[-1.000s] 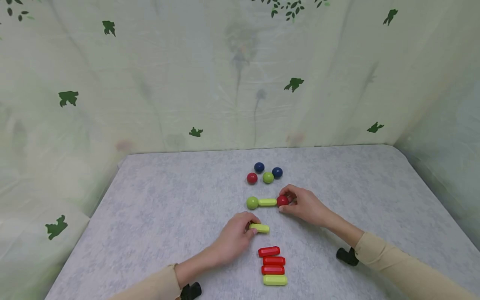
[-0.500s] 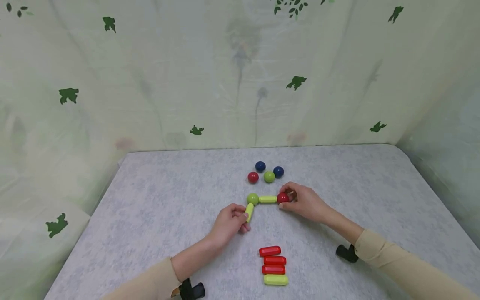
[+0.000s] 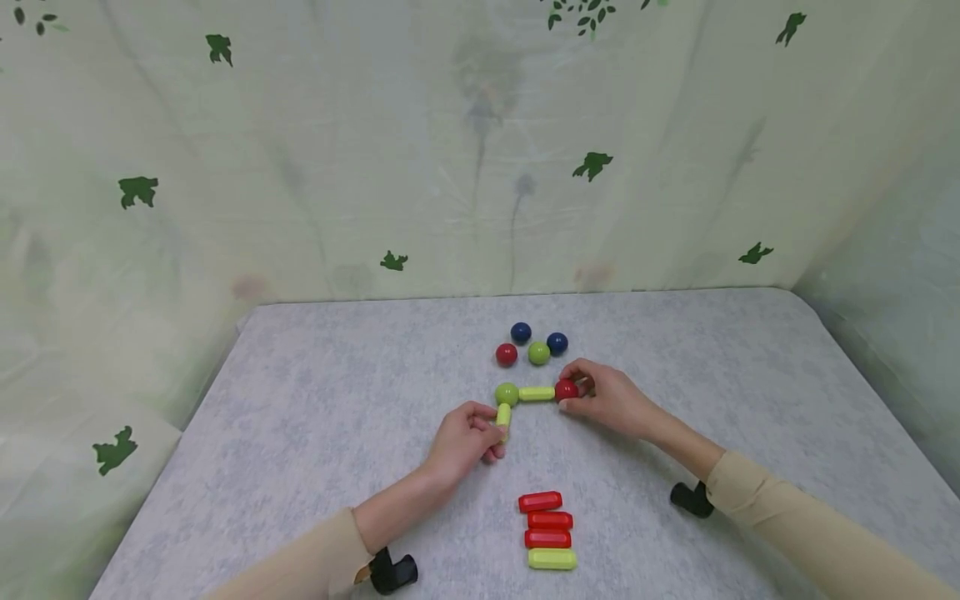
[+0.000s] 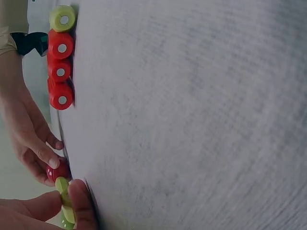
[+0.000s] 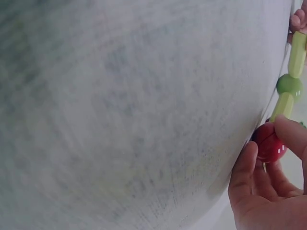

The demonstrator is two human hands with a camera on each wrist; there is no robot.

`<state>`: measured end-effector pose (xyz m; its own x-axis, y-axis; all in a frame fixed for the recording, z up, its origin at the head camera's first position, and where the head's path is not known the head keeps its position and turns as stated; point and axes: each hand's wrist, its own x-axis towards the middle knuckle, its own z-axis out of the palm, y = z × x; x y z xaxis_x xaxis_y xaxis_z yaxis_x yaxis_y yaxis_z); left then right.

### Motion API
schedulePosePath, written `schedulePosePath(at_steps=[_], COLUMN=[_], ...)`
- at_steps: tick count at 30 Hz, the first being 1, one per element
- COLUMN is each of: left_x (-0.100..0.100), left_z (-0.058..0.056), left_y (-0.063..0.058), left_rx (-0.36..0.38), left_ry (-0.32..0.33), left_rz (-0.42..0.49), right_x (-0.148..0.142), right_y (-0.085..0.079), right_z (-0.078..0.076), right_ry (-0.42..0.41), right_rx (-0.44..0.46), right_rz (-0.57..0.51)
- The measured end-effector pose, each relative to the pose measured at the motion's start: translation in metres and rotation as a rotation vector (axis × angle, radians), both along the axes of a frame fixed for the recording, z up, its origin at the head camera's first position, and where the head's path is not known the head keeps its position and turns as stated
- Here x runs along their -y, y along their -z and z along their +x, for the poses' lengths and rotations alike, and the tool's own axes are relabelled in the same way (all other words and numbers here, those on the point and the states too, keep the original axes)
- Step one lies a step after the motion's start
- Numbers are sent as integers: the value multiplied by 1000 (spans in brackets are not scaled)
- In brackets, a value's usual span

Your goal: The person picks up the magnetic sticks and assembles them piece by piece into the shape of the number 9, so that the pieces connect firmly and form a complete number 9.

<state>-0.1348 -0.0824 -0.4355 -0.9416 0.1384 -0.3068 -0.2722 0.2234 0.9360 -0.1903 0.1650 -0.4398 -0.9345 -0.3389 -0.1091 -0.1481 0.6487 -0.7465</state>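
Note:
My left hand (image 3: 463, 443) pinches a yellow-green magnetic rod (image 3: 503, 417) between thumb and fingers. The rod's far end meets a green ball (image 3: 507, 394), pointing from it toward me. A second yellow-green rod (image 3: 536, 393) runs sideways from that ball to a red ball (image 3: 566, 390). My right hand (image 3: 611, 402) holds the red ball with thumb and fingers, seen close up in the right wrist view, where the red ball (image 5: 269, 142), rod (image 5: 283, 106), green ball (image 5: 289, 85) and held rod (image 5: 298, 55) form one chain.
Behind the chain sit two blue balls (image 3: 521, 332), a loose red ball (image 3: 506, 355) and a loose green ball (image 3: 538, 353). Nearer me lie several red rods (image 3: 550, 521) and a yellow-green rod (image 3: 552, 559) in a stack-like row. A patterned curtain (image 3: 480, 167) hangs behind the table (image 3: 337, 375).
My left hand has moved forward with its rod, turned it from sideways to pointing away, and brought it against the green ball. The right hand keeps the red ball, shifting slightly away from me.

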Motion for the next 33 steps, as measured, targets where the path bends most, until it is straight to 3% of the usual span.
schedulePosePath(at_steps=[11, 22, 27, 33], left_x=[-5, -1, 8, 24], left_z=[-6, -9, -20, -55], left_y=[3, 7, 7, 6], left_rx=[-23, -62, -191, -393], left_ry=[20, 18, -7, 36], left_rz=[-171, -152, -184, -260], right_x=[-1, -1, -1, 1], right_y=[1, 2, 2, 4], right_z=[1, 0, 0, -1], right_ry=[11, 15, 17, 22], right_rx=[-3, 6, -1, 4], right_rz=[-9, -7, -5, -10])
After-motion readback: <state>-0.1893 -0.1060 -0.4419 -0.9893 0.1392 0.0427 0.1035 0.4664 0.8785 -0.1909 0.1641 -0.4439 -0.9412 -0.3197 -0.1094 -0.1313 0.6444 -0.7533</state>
